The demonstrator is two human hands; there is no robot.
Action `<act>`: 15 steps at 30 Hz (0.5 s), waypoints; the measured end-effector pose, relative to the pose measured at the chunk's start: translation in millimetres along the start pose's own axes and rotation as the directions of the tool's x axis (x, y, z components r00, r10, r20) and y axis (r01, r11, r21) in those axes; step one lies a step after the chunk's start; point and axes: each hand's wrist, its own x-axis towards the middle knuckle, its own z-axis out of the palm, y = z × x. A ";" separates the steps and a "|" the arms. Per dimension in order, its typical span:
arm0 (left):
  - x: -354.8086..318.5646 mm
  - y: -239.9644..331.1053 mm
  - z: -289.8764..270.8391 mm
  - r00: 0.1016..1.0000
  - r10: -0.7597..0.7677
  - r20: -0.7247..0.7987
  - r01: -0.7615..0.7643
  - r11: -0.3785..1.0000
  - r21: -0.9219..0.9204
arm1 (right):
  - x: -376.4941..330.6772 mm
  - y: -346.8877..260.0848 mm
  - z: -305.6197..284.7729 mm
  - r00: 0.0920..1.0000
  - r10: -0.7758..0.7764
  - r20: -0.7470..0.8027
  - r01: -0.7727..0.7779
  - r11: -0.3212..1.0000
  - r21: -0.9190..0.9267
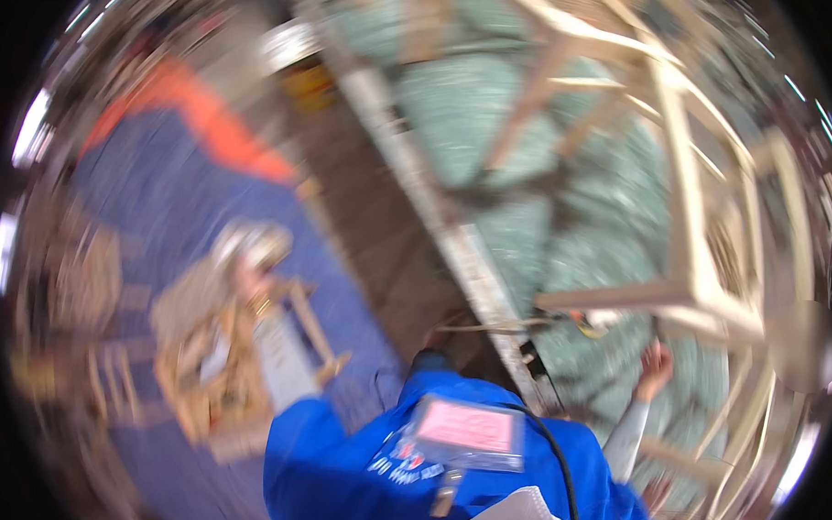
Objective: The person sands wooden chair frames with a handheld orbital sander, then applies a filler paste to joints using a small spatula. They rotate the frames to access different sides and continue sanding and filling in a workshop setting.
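Nearest: blue jacket [354,450] with pink-faced badge [470,431] on the chest. View badly motion-blurred.

Right hand [655,365] over green sheeting [458,106], just beside the near corner of a pale wooden frame [681,187]. Fingers look loosely curled; cannot tell whether they touch or grip anything. Small white-and-yellow thing [597,323] lies near, to the hand's left.

Left hand [253,277] reaches out over the left side, at a pale shiny thing [252,241]. Fingers probably round it, but cannot tell if clamped. Open tan box [187,380] beside that forearm, loose small pieces inside; a wooden piece [311,325] on the other side.

Handling, my judgement: secure the shiny thing before shifting it; carry it clear of box and wooden piece; keep the right elbow off the frame; steady the head and watch the left hand.

Farther: blue cloth [171,178] at left, orange strip [201,115] along its far edge. Pale rail [410,168] borders the sheeting. Yellow tub [312,87] far off.
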 end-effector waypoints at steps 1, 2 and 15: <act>6.7 1.1 12.5 1.000 -0.030 -0.006 0.030 0.997 0.065 | 3.0 -11.1 1.4 0.999 -0.045 -0.018 0.044 0.998 -0.046; 16.6 7.4 23.3 0.964 -0.264 -0.028 0.263 0.964 -0.045 | 3.0 -20.6 2.4 0.997 -0.068 -0.038 0.065 0.995 -0.073; 12.5 -16.3 102.4 0.765 -0.641 -0.070 0.640 0.768 -0.037 | -32.8 -47.3 -20.8 0.963 0.024 -0.269 -0.095 0.962 -0.254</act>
